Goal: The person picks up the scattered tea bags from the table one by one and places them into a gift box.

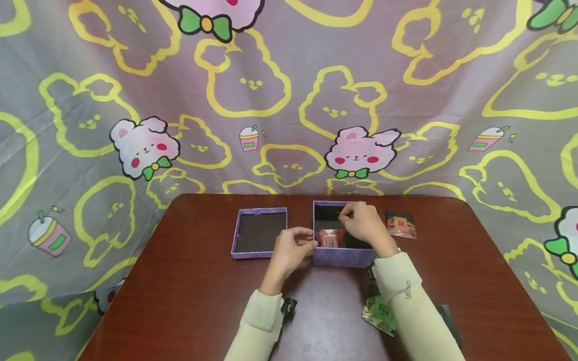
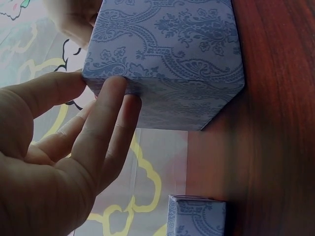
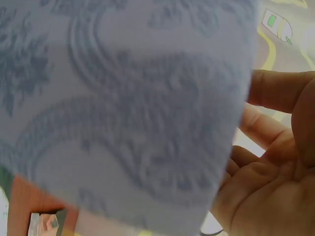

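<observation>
A purple patterned box [image 1: 344, 258] stands with its top uncovered, its inside black. Inside it, toward the front left, lies a shiny red packet [image 1: 331, 238]. My left hand [image 1: 289, 250] holds the box's front left corner. In the left wrist view its thumb meets the rim while fingers [image 2: 112, 91] lie against the outer side wall. Over the opening my right hand [image 1: 363, 222] reaches in from the right, fingers bent and tips near the thumb. Against the dark interior I cannot tell whether they pinch anything. The box wall hides those fingertips in the right wrist view.
Left of the box lies its shallow purple lid [image 1: 259, 233], black inside facing up. A packet with an orange house [image 1: 401, 224] lies to the right. Nearer, partly under the right forearm, are a green house packet [image 1: 379, 315] and a dark packet [image 1: 448, 321].
</observation>
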Available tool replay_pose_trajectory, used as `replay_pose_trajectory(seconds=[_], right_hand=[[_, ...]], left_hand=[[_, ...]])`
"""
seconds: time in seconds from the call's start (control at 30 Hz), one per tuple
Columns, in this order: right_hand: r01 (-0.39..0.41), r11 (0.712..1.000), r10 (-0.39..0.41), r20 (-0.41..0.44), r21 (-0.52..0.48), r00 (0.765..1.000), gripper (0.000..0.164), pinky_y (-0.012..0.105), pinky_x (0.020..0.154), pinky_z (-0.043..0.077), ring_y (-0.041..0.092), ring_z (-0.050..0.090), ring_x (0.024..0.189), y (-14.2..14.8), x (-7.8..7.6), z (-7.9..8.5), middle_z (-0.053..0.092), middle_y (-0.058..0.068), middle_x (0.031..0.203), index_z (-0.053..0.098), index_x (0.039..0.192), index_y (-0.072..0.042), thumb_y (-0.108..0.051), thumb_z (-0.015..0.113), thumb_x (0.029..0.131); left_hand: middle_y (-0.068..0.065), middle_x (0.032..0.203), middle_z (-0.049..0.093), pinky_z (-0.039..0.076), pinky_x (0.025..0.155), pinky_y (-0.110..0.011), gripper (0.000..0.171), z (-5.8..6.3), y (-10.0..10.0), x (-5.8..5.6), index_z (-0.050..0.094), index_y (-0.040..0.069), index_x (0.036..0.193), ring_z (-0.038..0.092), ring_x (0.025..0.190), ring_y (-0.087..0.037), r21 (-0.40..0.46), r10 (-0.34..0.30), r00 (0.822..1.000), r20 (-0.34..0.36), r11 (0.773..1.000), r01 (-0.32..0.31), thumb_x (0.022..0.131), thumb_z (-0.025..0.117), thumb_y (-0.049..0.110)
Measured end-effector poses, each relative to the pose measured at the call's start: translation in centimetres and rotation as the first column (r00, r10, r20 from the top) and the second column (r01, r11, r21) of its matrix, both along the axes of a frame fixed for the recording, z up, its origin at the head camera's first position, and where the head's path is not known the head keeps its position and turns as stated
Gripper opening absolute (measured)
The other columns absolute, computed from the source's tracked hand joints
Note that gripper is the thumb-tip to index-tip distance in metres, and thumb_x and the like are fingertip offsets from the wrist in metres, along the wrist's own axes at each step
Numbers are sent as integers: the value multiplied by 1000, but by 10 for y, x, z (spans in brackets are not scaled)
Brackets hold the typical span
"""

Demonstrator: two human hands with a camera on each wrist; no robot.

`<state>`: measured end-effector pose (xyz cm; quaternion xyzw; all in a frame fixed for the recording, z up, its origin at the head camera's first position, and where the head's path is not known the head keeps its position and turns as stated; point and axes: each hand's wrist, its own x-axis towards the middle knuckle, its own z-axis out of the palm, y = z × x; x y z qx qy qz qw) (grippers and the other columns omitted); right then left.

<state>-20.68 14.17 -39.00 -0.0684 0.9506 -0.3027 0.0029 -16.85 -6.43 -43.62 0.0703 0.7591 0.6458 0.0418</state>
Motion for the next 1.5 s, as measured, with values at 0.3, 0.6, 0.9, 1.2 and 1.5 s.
replay_pose_trajectory(seconds=[0.3, 0.6, 0.9, 1.2, 1.5], right_hand=[[70, 997, -71, -46, -24, 996, 13, 32, 50, 38, 21, 48, 57, 27, 6, 6, 55, 0, 59, 67, 79, -14, -23, 62, 86], [135, 989, -134, 8, -64, 991, 17, 31, 51, 41, 21, 53, 64, 54, 15, 13, 62, 3, 63, 68, 90, -12, -26, 58, 88], [171, 976, -163, 66, -134, 984, 20, 31, 50, 48, 18, 62, 59, 74, 22, 14, 62, 4, 63, 65, 92, -11, -29, 56, 90], [199, 969, -188, 80, -148, 979, 23, 31, 59, 49, 15, 63, 62, 88, 27, 14, 64, 3, 71, 65, 92, -10, -31, 56, 90], [191, 978, -189, 33, -84, 981, 23, 30, 56, 42, 20, 58, 70, 99, 31, 10, 67, 2, 77, 66, 92, -8, -28, 55, 91]], left_hand=[[-27, 93, 62, 57, 63, -37, 24, 27, 0, 13, 63, -8, 100, 65, 78, -29, 4, -17, 1000, 0, 1000, 17, 77, 68, -6], [-13, 87, 66, 56, 59, -28, 26, 1, -2, 0, 65, -4, 100, 66, 74, -18, -5, -7, 1000, -5, 1000, 7, 76, 73, 1], [-17, 90, 65, 56, 59, -27, 29, -2, 0, -2, 63, -7, 102, 66, 75, -18, 19, -16, 1000, 2, 1000, 16, 76, 72, 1], [-9, 86, 66, 56, 59, -28, 29, 0, -1, 0, 63, -6, 102, 66, 74, -17, 11, -9, 1000, 9, 1000, 9, 76, 73, 2], [-10, 86, 65, 56, 59, -29, 29, 1, -1, 1, 63, -7, 103, 65, 74, -17, 11, -12, 1000, 9, 1000, 12, 77, 72, 2]])
